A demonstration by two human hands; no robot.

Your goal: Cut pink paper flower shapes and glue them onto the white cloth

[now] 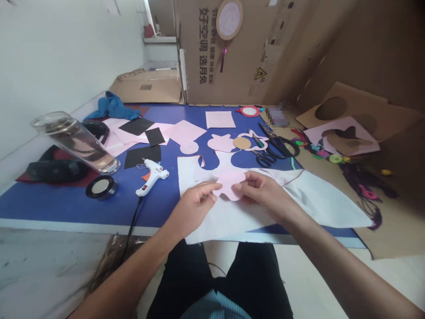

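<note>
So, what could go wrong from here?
The pink paper shape looks thin, so it might crease between the left hand and right hand. The glue gun's cord hangs over the table edge; a snag could drag the glue gun off. If knocked, the tall glass of liquid might wet the nearby black sheet.

White cloth (212, 221) on blue table (53, 204)
</note>
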